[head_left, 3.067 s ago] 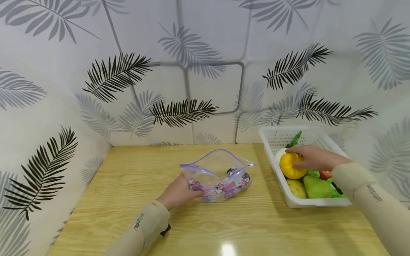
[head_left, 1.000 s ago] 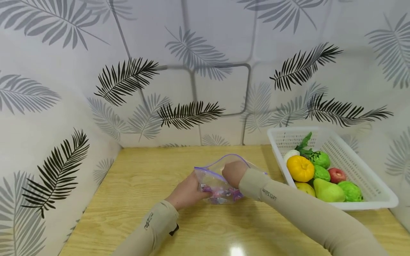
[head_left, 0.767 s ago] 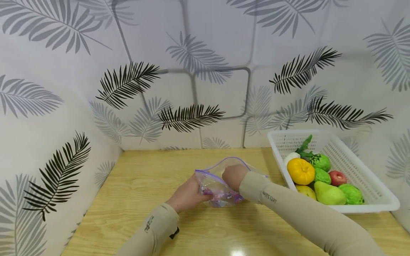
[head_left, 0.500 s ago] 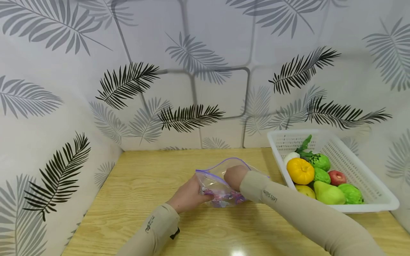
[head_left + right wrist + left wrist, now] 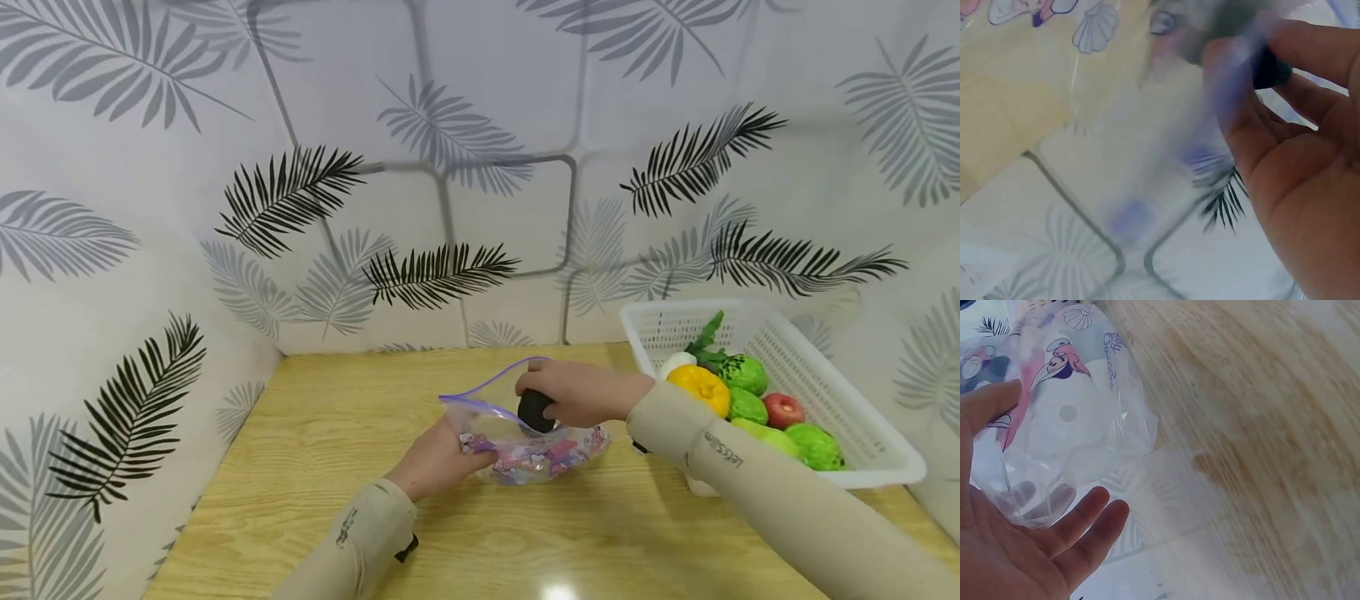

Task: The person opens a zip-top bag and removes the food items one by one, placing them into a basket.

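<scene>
A clear zip bag (image 5: 543,460) with a purple seal and pink-purple cartoon print lies on the table, its mouth open. My left hand (image 5: 433,460) holds the bag's left side; in the left wrist view the thumb lies over the printed film (image 5: 1079,387) and the other fingers are behind or beside it. At the bag's mouth my right hand (image 5: 581,393) grips a dark, rounded object (image 5: 535,410), its lower end still behind the near film. In the right wrist view this dark object (image 5: 1271,70) is between thumb and fingers, blurred and partly covered by the seal.
To the right stands a white perforated basket (image 5: 806,358). In it are a yellow pumpkin (image 5: 699,387), an apple (image 5: 784,410), a pear and several green vegetables, partly hidden by the right sleeve (image 5: 750,475). A leaf-patterned cloth (image 5: 480,308) closes off the wooden table's back.
Earlier the right hand touched the yellow pumpkin in the basket, then reached inside the bag. Now it has risen to the mouth with the dark object. The left hand keeps its hold.
</scene>
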{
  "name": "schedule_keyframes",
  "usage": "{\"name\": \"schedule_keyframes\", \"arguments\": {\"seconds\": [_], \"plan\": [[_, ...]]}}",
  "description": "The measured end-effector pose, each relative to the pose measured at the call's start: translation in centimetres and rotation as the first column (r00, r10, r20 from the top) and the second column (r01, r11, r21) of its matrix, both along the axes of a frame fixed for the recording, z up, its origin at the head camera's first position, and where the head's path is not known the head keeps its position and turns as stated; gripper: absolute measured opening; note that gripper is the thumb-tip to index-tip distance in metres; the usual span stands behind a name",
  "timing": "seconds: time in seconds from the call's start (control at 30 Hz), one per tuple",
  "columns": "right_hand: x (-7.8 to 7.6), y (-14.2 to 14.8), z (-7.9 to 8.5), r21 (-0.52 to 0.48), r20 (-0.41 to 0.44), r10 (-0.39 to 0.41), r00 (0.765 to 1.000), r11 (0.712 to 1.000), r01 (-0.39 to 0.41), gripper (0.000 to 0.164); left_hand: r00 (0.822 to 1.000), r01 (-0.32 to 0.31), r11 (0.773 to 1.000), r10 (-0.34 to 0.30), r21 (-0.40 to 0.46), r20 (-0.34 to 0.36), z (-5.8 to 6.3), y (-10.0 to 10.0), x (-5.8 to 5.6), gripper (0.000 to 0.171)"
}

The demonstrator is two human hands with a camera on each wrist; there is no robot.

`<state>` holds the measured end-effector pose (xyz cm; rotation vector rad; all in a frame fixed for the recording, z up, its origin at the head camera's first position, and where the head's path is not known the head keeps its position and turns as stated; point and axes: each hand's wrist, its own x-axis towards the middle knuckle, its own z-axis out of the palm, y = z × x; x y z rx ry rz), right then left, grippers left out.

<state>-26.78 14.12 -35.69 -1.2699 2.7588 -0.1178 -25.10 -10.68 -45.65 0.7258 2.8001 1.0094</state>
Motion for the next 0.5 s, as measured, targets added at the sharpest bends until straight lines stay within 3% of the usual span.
{"name": "schedule_keyframes", "arguments": {"seconds": [0.17,0.23,0.37,0.5], "plan": [[0.8,3.6,3.4,-0.191,-0.035,-0.018,0.999,0.981,0.011,0.037,1.000,0.011,1.000,-0.011,0.004,-0.016,0.2,0.2,-0.2,0.050],[1.0,5.5,4.8,-0.231,-0.042,-0.062,0.997,0.972,0.051,0.038,0.999,0.027,1.000,-0.027,0.006,-0.024,0.2,0.3,-0.3,0.049],[0.6,9.5,6.6,-0.275,-0.069,-0.190,0.979,0.947,0.165,0.043,0.998,0.054,0.998,-0.054,0.021,-0.027,0.1,0.3,-0.4,0.048],[-0.7,13.2,6.8,-0.253,-0.091,-0.314,0.945,0.925,0.283,0.044,0.998,0.053,0.998,-0.052,0.032,-0.027,0.0,0.3,-0.4,0.050]]}}
